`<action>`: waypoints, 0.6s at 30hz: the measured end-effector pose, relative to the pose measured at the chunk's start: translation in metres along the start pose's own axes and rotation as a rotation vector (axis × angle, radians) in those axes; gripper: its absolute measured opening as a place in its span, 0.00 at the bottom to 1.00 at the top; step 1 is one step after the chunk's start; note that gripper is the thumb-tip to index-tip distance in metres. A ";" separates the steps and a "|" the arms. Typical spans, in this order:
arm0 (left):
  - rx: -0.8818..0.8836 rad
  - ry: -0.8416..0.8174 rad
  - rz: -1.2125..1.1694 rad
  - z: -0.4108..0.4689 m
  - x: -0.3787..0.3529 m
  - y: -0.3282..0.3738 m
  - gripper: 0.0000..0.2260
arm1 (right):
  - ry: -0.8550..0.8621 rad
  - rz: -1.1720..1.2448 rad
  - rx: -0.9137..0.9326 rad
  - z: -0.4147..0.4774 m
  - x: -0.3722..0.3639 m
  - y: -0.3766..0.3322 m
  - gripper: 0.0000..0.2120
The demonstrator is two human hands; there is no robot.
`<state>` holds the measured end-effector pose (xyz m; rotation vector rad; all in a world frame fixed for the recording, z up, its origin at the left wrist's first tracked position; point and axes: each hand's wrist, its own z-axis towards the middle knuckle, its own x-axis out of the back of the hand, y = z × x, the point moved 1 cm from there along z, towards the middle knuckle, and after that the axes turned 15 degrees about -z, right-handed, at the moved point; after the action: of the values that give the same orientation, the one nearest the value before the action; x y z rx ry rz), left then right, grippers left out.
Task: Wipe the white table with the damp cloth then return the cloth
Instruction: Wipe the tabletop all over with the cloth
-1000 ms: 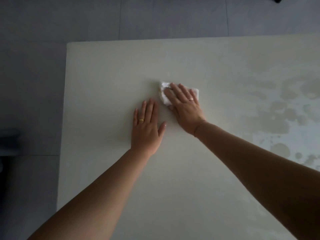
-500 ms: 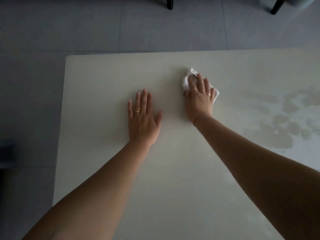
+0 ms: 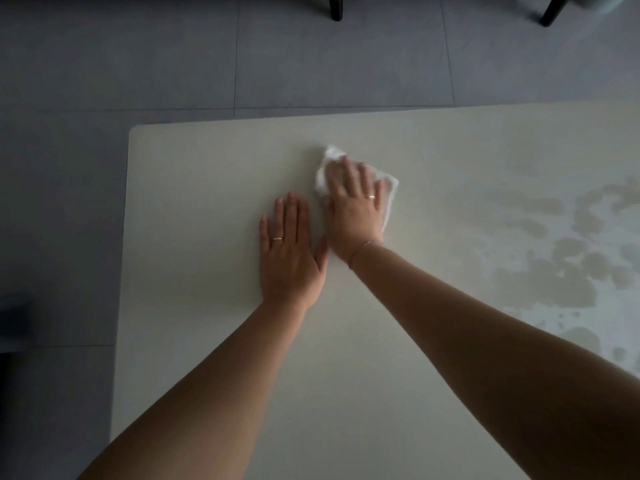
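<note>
The right hand (image 3: 356,211) lies palm-down with fingers spread flat on the white damp cloth (image 3: 390,194), pressing it against the white table (image 3: 207,188) rather than clutching it, its forearm reaching in from the lower right. Just beside it, thumb nearly touching the right wrist, the left hand (image 3: 291,258) rests flat and empty on the tabletop, fingers together. Wet patches (image 3: 561,282) mark the table's right side.

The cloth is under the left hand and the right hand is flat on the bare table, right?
Not quite. The head view shows the cloth under the right hand; it is the left hand that lies flat on the bare table.
</note>
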<state>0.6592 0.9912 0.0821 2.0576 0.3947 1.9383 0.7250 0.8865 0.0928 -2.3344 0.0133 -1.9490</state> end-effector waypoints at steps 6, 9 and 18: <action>0.002 -0.022 -0.037 0.004 0.003 0.000 0.31 | 0.022 -0.017 0.118 0.028 0.007 0.043 0.25; -0.046 0.021 -0.044 0.019 0.006 0.004 0.30 | 0.023 0.001 -0.173 0.040 0.009 0.042 0.26; -0.031 0.021 -0.048 0.029 -0.005 0.006 0.31 | 0.030 -0.020 0.127 0.058 0.012 0.035 0.25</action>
<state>0.6883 0.9837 0.0782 1.9920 0.4124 1.9276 0.7861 0.8546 0.0918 -2.2331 -0.1282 -1.9333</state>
